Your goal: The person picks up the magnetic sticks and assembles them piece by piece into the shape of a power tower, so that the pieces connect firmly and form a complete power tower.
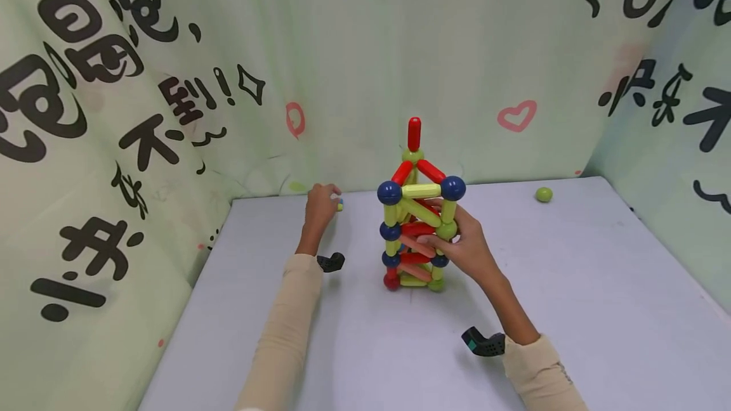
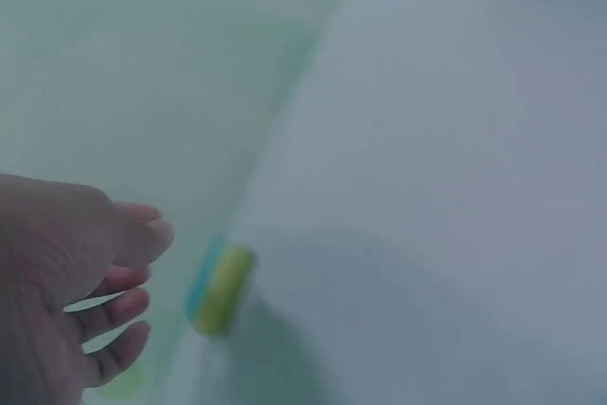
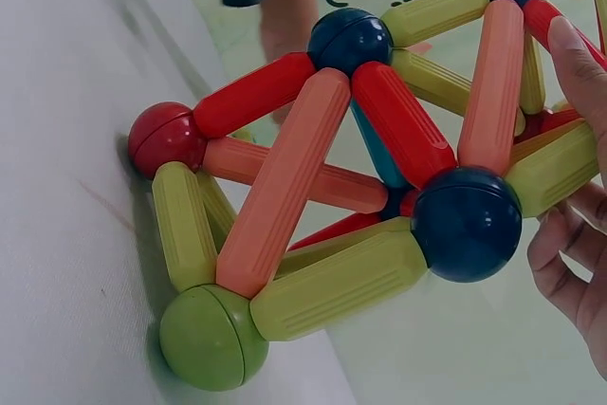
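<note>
A tall tower of magnetic rods and balls (image 1: 415, 190) stands on the table, with a red rod (image 1: 414, 134) upright on its top ball. My right hand (image 1: 469, 247) grips the tower's right side around mid-height; in the right wrist view its thumb (image 3: 575, 59) lies by a red rod. Lower down there, a dark blue ball (image 3: 467, 225) joins several rods. Far left, at the table's back edge, my left hand (image 1: 321, 208) hovers beside a green rod (image 2: 226, 291) and a blue rod (image 2: 204, 277) lying together. Its fingers are loosely bent, apart from both rods in the left wrist view.
A loose green ball (image 1: 544, 195) sits at the back right of the table (image 1: 571, 297). Behind the back edge hangs a pale green curtain (image 1: 354, 68) with black writing. Each wrist wears a black camera (image 1: 484, 342).
</note>
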The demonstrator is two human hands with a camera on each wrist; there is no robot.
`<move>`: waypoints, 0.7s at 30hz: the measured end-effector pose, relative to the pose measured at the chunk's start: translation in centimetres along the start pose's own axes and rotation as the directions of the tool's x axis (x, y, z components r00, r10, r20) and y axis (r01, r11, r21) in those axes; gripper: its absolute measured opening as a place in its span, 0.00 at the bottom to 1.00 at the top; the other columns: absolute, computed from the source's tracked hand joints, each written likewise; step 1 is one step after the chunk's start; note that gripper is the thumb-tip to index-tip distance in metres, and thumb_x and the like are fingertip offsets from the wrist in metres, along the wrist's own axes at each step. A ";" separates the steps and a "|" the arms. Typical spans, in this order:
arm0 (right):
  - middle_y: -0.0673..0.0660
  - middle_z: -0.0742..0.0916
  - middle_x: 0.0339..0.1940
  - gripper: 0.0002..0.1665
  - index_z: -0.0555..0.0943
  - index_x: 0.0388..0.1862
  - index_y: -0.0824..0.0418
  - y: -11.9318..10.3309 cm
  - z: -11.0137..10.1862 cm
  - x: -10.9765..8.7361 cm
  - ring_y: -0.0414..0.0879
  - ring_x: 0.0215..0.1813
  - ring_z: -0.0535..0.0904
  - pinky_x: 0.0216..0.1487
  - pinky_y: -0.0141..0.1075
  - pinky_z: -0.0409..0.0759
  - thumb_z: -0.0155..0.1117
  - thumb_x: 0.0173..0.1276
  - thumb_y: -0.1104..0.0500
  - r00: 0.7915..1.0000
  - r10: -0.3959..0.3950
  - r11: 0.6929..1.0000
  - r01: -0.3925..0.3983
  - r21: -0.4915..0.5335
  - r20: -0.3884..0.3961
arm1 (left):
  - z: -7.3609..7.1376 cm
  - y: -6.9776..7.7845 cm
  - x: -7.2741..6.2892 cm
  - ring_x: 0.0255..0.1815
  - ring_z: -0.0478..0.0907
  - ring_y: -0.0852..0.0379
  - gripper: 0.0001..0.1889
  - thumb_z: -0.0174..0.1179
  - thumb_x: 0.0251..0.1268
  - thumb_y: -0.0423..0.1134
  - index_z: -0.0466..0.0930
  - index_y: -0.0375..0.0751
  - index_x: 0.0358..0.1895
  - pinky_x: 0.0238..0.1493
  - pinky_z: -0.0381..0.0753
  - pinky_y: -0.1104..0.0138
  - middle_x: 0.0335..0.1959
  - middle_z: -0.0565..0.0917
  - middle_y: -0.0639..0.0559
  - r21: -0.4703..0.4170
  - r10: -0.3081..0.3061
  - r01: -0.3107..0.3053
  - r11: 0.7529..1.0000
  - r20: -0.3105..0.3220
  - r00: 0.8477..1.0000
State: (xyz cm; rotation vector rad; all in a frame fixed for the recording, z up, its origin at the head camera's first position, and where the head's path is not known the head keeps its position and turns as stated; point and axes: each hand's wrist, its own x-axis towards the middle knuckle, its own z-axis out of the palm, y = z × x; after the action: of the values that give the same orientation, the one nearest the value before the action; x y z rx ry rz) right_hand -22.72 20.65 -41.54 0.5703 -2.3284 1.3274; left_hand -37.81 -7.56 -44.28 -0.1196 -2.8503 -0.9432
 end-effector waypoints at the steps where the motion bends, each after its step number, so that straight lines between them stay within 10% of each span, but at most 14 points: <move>1: 0.59 0.84 0.56 0.40 0.70 0.66 0.60 0.0 0.0 0.0 0.45 0.52 0.81 0.51 0.22 0.76 0.77 0.54 0.63 1.000 -0.003 1.000 0.003 0.003 0.002 | 0.4 -0.8 -0.2 0.58 0.72 0.40 0.12 0.57 0.69 0.33 0.82 0.40 0.52 0.49 0.79 0.51 0.56 0.76 0.37 0.037 -0.025 0.025 0.999 0.001 1.000; 13: 0.59 0.84 0.55 0.40 0.70 0.67 0.59 0.0 0.0 -0.1 0.49 0.52 0.81 0.50 0.23 0.77 0.76 0.56 0.62 1.000 -0.001 1.000 0.001 -0.024 0.024 | 1.9 -3.3 -1.4 0.52 0.75 0.41 0.12 0.68 0.61 0.36 0.81 0.37 0.46 0.46 0.81 0.51 0.50 0.78 0.39 0.295 0.085 -0.086 0.952 0.017 0.996; 21: 0.61 0.84 0.55 0.39 0.69 0.68 0.60 0.0 0.1 -0.2 0.52 0.50 0.82 0.48 0.26 0.79 0.74 0.59 0.61 1.000 0.014 1.000 -0.013 -0.023 0.028 | 1.5 -2.7 -2.0 0.50 0.79 0.46 0.13 0.65 0.63 0.36 0.82 0.34 0.48 0.48 0.80 0.57 0.48 0.83 0.42 0.235 0.151 -0.175 0.956 0.116 0.982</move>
State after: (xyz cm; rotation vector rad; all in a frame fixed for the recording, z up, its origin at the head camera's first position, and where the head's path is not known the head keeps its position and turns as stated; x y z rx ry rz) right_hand -22.56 20.59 -41.67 0.5705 -2.3711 1.3051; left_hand -36.26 -8.92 -47.33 -0.3775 -2.9602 -0.5638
